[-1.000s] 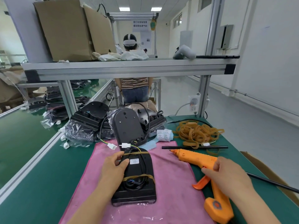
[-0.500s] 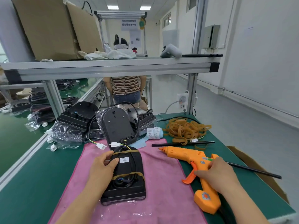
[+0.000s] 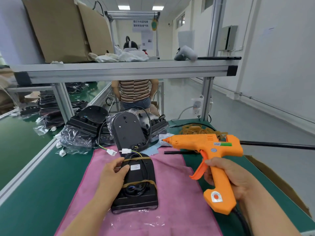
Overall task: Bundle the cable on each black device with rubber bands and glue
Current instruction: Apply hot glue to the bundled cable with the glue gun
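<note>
Green bench surface [image 3: 42, 193], seen from the head view; an aluminium rail [image 3: 30, 166] bounded it on the left, and on the right it ended beside a cardboard box [image 3: 281, 184] and open grey floor. Nearest me, a pink cloth [image 3: 179, 193] covered the middle, with bare green on both sides of it.

On the cloth lay the black device [image 3: 138, 189], long axis running away from me, squared end near, rounded end far. Two rubber bands [image 3: 139, 182] crossed it, pinning the coiled cable. I noted the left hand [image 3: 114, 174] gripping its left edge, thumb bent onto the top beside the white label [image 3: 135, 167].

The right hand [image 3: 228, 178] was wrapped around the handle of the orange glue gun [image 3: 209, 150], held above the bench, nozzle pointing left, a black rod [image 3: 272, 144] extending rightward behind it.

Just beyond, a second device [image 3: 127, 132] leaned upright, its white connectors [image 3: 125, 151] at the first device's far end. Bagged devices [image 3: 85, 126] crowded the left; loose rubber bands [image 3: 201, 130] lay behind the gun. An aluminium shelf [image 3: 119, 70] with cardboard cartons [image 3: 59, 31] spanned overhead; a person in a striped top [image 3: 134, 92] stood behind.
</note>
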`<move>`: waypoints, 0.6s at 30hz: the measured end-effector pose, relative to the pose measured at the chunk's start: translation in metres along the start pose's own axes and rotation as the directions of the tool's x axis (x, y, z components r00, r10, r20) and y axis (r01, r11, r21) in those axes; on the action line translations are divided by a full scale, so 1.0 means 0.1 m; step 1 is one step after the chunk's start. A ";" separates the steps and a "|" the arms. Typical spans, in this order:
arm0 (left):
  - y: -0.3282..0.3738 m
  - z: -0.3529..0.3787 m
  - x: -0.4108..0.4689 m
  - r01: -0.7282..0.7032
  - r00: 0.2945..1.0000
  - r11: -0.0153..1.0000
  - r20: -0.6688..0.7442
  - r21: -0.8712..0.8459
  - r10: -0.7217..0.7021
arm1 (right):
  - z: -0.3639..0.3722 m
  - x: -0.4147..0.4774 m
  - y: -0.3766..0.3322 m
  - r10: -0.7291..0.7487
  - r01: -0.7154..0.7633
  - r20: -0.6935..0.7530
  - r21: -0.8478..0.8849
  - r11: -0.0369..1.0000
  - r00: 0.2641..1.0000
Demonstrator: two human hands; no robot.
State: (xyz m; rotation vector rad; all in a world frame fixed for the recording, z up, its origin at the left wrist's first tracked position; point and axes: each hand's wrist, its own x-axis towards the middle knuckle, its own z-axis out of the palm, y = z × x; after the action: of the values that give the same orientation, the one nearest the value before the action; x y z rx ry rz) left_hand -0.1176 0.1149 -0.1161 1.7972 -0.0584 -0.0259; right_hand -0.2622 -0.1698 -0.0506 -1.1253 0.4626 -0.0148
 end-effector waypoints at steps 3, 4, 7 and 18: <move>0.00 0.01 0.00 -0.017 1.000 1.000 -0.018 0.021 0.017 | 0.13 0.03 -0.04 -0.090 0.095 0.131 -0.031 0.995 0.987; 0.00 0.01 0.00 -0.022 0.999 1.000 -0.033 0.019 0.022 | 0.18 0.04 -0.05 -0.106 0.116 0.188 -0.045 0.992 0.976; 0.00 0.03 -0.01 -0.021 0.997 1.000 -0.072 -0.007 0.021 | 0.34 0.05 -0.07 -0.113 0.168 0.355 -0.126 0.978 0.928; -0.04 0.01 -0.01 -0.003 0.997 0.999 -0.083 -0.053 -0.002 | 0.38 -0.09 -0.08 0.136 0.122 0.534 -0.419 0.900 0.834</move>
State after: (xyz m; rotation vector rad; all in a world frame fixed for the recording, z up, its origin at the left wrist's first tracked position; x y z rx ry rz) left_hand -0.1182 0.1143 -0.1200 1.7429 0.0012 0.0470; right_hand -0.2544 -0.1381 -0.0268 -1.5027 -0.0672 0.4382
